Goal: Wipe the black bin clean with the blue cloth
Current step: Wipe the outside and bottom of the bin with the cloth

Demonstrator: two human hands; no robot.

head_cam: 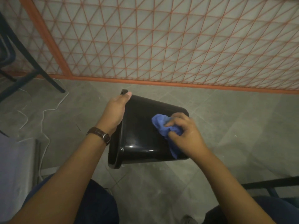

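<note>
Far left: dark metal chair legs (pixel 32 73) stand on the floor, partly cut off by the edge of the view.

Floor at left: a thin white cable (pixel 43 113) trails in loose curves across the grey tiled floor (pixel 226 126).

Left hand (pixel 115 110): it grips the open rim of the bin. The thumb lies along the outside near the top edge, and the fingers are hidden behind the rim.

Left wrist: a brown leather strap wristwatch (pixel 99 135) with a metal buckle.

Task's thing: a glossy black plastic bin (pixel 142 135) sits at the centre of the view, between the two hands. It is tipped on its side, with the mouth to the left and the base to the right. Whether it touches the floor cannot be told.

Cloth: a crumpled blue cloth (pixel 161 125) lies against the bin's upper side wall, near the base end.

Right hand (pixel 186 135): its fingers are curled round the bunched cloth, holding it against the bin.

Background: an orange metal mesh panel (pixel 161 38) with a diamond grid runs across the top, its lower bar meeting the floor.
</note>
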